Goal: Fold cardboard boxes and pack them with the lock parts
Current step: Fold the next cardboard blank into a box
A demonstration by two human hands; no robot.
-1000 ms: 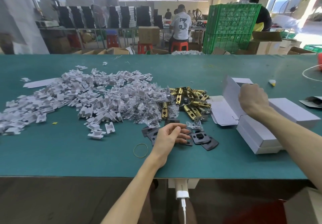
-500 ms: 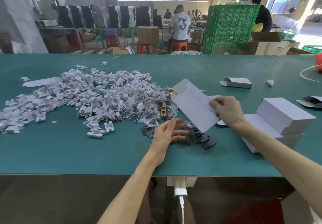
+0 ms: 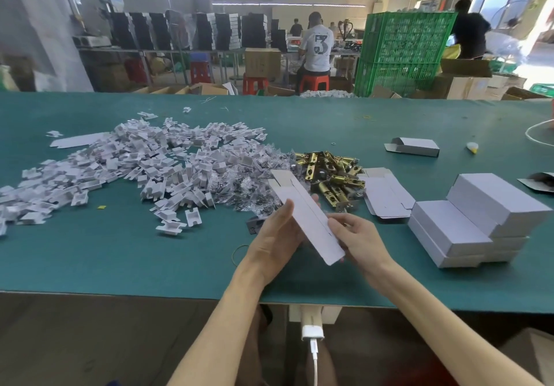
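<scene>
Now flat white box blank (image 3: 308,220), tilted, both hands' grip

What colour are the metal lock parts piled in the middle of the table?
Shiny brass gold; the lock parts show best in the head view.

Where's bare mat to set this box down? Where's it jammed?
Free: the near strip of green mat between the white insert pile, its front edge and the left hand; also the far mat behind the brass latches. Crowded: the middle band, inserts through latches and flat box blanks to the stacked white boxes.
</scene>
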